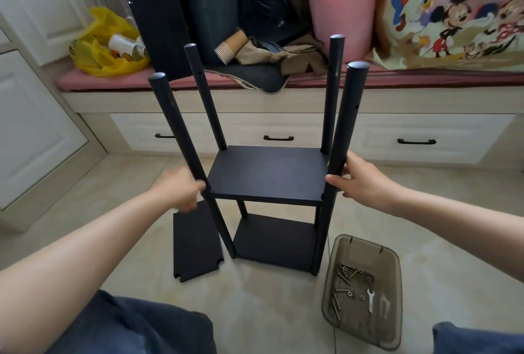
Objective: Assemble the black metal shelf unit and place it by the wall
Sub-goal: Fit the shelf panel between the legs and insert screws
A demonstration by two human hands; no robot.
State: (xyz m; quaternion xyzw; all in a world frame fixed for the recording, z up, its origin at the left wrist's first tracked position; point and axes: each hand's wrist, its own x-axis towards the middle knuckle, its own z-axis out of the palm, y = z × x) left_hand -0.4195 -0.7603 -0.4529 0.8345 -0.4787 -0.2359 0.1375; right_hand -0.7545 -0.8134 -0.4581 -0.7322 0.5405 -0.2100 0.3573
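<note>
The black shelf unit [266, 175] stands upright on the floor [269, 311], with two shelves fitted and four posts rising bare above the upper one. The left hand [178, 189] has its grip closed round the front-left post [175, 127] (blurred, but wrapped), and the right hand [365, 180] clasps the front-right post [346, 115]. The step looks like steadying the frame for a third shelf. Next, the loose panel [195, 243] lying left of the base would go between the posts — bolts [344, 277] wait in the tray [394, 274].
</note>
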